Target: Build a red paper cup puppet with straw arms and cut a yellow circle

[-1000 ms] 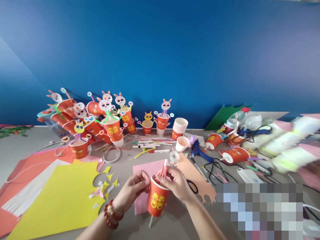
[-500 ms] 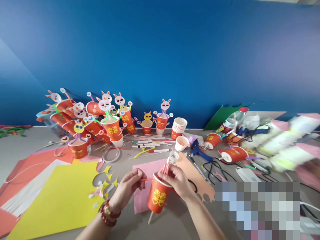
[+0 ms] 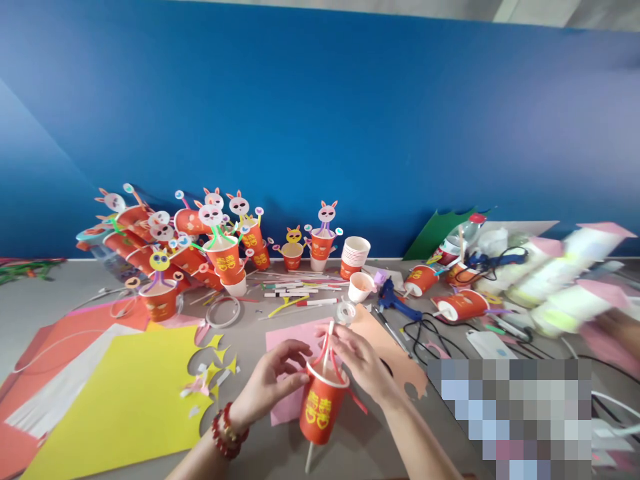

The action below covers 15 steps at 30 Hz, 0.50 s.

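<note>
A red paper cup [image 3: 321, 407] with yellow characters stands tilted between my hands. A white stick [image 3: 310, 459] comes out of its base, and the stick's upper end rises above the rim. Bent red pipe cleaners [image 3: 334, 360] surround that upper end, and one strip hangs over the right side. My left hand [image 3: 277, 380], wearing a red bead bracelet, is at the left rim, with thumb and fingers around the cup's edge. My right hand [image 3: 363, 367] pinches around the stick's top; its fingertips are partly hidden.
Rabbit-faced cups [image 3: 223, 257] crowd the back left. Pens [image 3: 290, 290], a cup stack [image 3: 356, 253] and a blue glue gun [image 3: 397, 300] lie behind my hands. Yellow sheet [image 3: 125, 393] is left; pink paper [image 3: 285, 340] lies beneath. White rolls [image 3: 570, 307] and another person's hand [image 3: 620, 337] are right.
My left hand has let go of the red pipe cleaner's end and moved to the cup's rim. The cup sits slightly lower in view. Another person's hand now shows at the right edge.
</note>
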{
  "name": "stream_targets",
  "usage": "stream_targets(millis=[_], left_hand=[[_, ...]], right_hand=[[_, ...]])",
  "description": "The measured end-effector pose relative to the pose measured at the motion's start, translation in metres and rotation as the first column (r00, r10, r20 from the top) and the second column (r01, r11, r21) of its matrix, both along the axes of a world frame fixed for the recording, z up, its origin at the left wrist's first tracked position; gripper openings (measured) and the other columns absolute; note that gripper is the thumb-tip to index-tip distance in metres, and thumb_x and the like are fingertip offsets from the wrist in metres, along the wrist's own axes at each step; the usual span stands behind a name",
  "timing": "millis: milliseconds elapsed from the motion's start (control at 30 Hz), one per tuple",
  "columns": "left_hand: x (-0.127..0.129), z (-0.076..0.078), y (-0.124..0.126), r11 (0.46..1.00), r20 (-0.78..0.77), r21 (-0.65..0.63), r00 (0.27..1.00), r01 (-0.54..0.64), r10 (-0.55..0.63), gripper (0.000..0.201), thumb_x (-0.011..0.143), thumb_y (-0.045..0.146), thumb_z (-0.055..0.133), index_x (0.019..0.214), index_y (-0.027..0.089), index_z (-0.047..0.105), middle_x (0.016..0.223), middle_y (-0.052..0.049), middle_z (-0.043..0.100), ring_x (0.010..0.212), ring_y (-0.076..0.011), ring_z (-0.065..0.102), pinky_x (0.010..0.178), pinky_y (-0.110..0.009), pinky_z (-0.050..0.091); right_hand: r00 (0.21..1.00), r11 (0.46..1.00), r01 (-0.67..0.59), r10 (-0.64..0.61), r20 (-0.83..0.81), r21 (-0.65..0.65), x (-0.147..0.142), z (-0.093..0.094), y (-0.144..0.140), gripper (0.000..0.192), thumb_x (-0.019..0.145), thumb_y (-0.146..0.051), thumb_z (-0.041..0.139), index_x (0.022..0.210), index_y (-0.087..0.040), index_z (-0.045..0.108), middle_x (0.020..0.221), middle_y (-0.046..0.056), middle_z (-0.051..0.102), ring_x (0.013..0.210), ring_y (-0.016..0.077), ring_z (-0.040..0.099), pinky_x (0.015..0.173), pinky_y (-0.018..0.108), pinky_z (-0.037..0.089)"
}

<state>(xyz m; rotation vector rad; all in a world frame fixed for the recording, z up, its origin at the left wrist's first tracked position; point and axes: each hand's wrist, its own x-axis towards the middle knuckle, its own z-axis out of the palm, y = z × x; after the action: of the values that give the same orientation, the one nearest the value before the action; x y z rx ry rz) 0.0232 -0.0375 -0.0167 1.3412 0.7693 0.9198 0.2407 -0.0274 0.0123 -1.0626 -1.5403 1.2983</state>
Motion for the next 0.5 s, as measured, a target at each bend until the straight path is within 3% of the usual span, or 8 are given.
stream_targets(millis=[200, 400, 500], left_hand=[[0.005, 0.024, -0.006, 0.999, -0.055, 0.037, 0.998, -0.034, 0.036, 0.029, 0.092, 0.04, 0.058, 0.107, 0.017, 0.066, 0.112, -0.011, 0.067, 0.107, -0.0265, 0.061, 0.095, -0.037, 0.046], [0.007, 0.049, -0.001, 0.99, -0.302, 0.142, 0.952, -0.01, 0.053, 0.025, 0.084, 0.038, 0.069, 0.096, 0.016, 0.073, 0.103, -0.009, 0.074, 0.099, -0.0273, 0.065, 0.092, -0.036, 0.046], [0.012, 0.055, 0.0, 0.993, -0.278, 0.108, 0.961, 0.035, -0.004, 0.025, 0.086, 0.038, 0.068, 0.095, 0.016, 0.075, 0.102, -0.009, 0.076, 0.099, -0.027, 0.066, 0.09, -0.035, 0.048]], right_hand=[[0.999, 0.988, 0.034, -0.036, 0.009, 0.151, -0.012, -0.004, -0.008, 0.028, 0.097, -0.041, 0.056, 0.109, -0.022, 0.074, 0.115, 0.009, 0.069, 0.114, 0.0254, 0.061, 0.098, 0.033, 0.048], [0.997, 0.972, -0.077, 0.075, 0.016, 0.224, -0.025, 0.018, -0.008, 0.027, 0.099, -0.038, 0.054, 0.11, -0.024, 0.074, 0.115, 0.008, 0.068, 0.111, 0.0232, 0.062, 0.097, 0.033, 0.049], [0.999, 0.967, -0.053, 0.05, 0.019, 0.247, -0.024, 0.024, -0.01, 0.029, 0.098, -0.041, 0.054, 0.11, -0.024, 0.073, 0.117, 0.009, 0.067, 0.114, 0.0247, 0.061, 0.099, 0.035, 0.048]])
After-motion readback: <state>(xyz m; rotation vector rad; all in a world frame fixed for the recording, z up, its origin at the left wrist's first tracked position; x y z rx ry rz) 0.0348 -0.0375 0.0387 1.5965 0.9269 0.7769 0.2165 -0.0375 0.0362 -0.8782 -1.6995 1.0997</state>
